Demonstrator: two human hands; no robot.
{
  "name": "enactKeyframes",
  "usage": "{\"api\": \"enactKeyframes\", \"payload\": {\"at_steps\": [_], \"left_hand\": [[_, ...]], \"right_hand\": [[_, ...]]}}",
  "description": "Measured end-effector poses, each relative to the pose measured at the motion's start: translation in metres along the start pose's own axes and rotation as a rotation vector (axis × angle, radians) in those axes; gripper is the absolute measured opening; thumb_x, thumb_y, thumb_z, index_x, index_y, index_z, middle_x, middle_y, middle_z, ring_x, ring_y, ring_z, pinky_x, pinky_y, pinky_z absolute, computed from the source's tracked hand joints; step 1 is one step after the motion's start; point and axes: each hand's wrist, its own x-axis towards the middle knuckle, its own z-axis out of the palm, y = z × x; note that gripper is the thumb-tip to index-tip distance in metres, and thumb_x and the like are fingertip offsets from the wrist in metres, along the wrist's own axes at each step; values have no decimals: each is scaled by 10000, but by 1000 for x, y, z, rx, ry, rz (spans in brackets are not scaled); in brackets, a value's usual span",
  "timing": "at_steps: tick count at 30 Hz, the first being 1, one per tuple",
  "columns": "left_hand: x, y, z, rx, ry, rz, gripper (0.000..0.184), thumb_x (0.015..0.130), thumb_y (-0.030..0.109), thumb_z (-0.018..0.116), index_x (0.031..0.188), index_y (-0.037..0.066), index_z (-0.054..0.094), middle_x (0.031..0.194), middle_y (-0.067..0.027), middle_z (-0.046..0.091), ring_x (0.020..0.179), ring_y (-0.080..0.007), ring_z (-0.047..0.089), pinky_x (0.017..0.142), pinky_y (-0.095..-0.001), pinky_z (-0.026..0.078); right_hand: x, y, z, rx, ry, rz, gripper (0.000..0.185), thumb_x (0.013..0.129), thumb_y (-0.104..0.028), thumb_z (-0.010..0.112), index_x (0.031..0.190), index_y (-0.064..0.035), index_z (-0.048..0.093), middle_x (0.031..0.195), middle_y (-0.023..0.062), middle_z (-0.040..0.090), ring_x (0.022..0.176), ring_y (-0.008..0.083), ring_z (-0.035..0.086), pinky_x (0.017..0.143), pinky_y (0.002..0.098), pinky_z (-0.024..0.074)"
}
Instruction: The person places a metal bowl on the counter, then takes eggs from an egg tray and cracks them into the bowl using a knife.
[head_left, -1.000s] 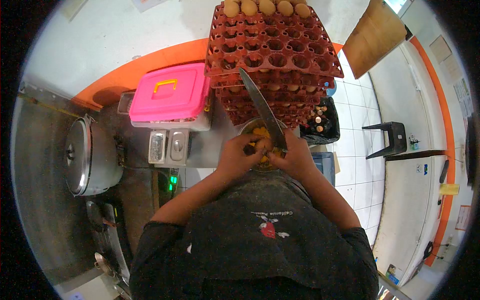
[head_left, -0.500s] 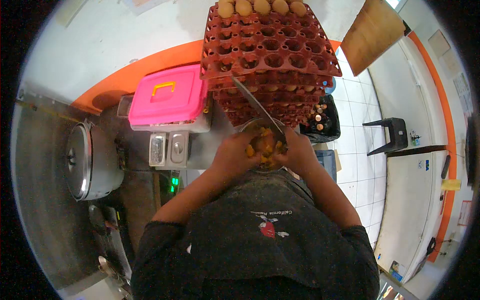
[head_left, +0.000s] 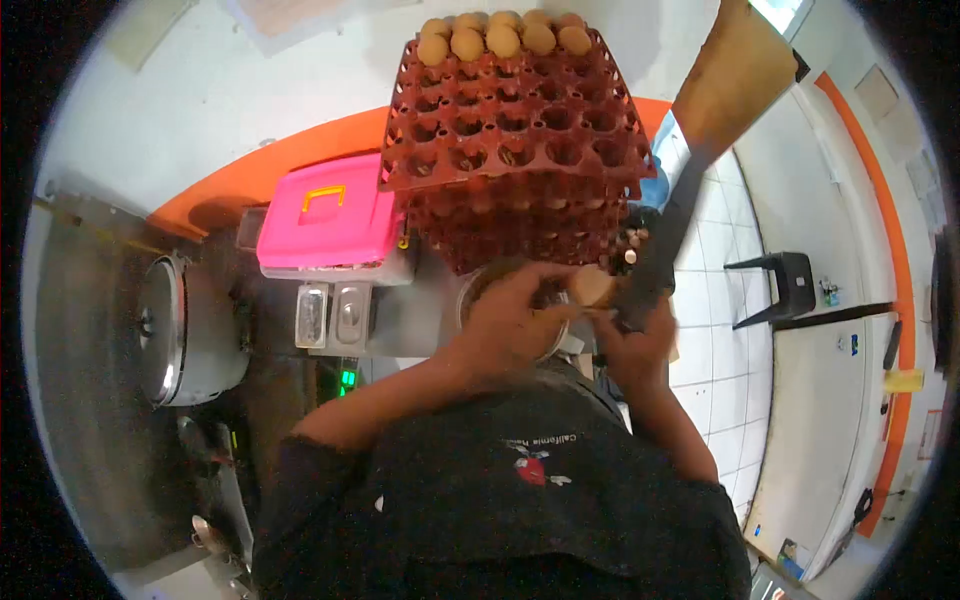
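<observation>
My left hand [head_left: 515, 325] is closed, its fingers reaching right over the bowl to a pale brown eggshell [head_left: 592, 286]. Whether that shell is whole or split, I cannot tell. In my right hand [head_left: 642, 342] is a wide-bladed knife [head_left: 668, 225], blurred, its blade pointing up and away. The right fingertips come close to the eggshell from below. Beneath my left hand stands a round metal bowl [head_left: 466, 300], mostly covered by the hand, so its contents are hidden.
Stacked red egg trays [head_left: 515, 150] rise beyond the bowl, brown eggs [head_left: 503, 41] in the top one's far rows. Left are a pink-lidded box [head_left: 325, 215], small metal containers [head_left: 351, 315] and a large pot [head_left: 205, 325]. Shells [head_left: 632, 245] lie in a dark bag; a black stool [head_left: 785, 275] stands right.
Both hands have moved right from over the bowl, with the eggshell now showing between them. The knife has swung from pointing up-left to up-right. The view has shifted slightly.
</observation>
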Motion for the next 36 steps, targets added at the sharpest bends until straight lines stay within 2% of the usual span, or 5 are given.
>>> {"api": "enactKeyframes", "payload": {"at_steps": [8, 17, 20, 29, 36], "left_hand": [[115, 79, -1, 419, 40, 717, 415, 915, 232, 764, 1271, 38, 678, 1203, -190, 725, 1134, -423, 685, 1037, -503, 533], [302, 63, -54, 1438, 229, 512, 277, 987, 213, 638, 1246, 210, 736, 1288, -75, 663, 1229, -306, 635, 1085, -610, 436], [312, 88, -49, 1457, 47, 188, 248, 993, 229, 647, 1226, 201, 728, 1310, -60, 650, 1262, -301, 618, 1108, -590, 417], [293, 80, -65, 1057, 354, 694, 404, 871, 217, 788, 1238, 127, 644, 1227, -96, 688, 1180, -270, 656, 1082, -519, 419], [65, 96, -79, 521, 121, 701, 551, 859, 140, 806, 1358, 21, 605, 1267, -191, 707, 1153, -360, 695, 980, -447, 553]], "right_hand": [[80, 14, -86, -269, 310, -22, 267, 993, -148, 716, 1171, 16, 603, 936, 103, 667, 698, 165, 644, 526, 315, 529], [3, 63, -98, -135, -15, 168, 247, 950, -65, 715, 1171, -41, 607, 891, 48, 682, 645, 109, 607, 531, 280, 499], [-9, 59, -96, -87, -50, 142, 224, 955, -66, 715, 1148, -39, 606, 867, 44, 675, 640, 105, 594, 537, 283, 491], [-22, 30, -84, -223, -52, 28, 246, 959, -117, 724, 1145, 0, 612, 863, 132, 699, 701, 230, 666, 642, 380, 526], [-50, 10, -53, -302, -246, -45, 239, 951, -93, 693, 1157, 8, 629, 882, 227, 709, 789, 414, 715, 717, 456, 551]]}}
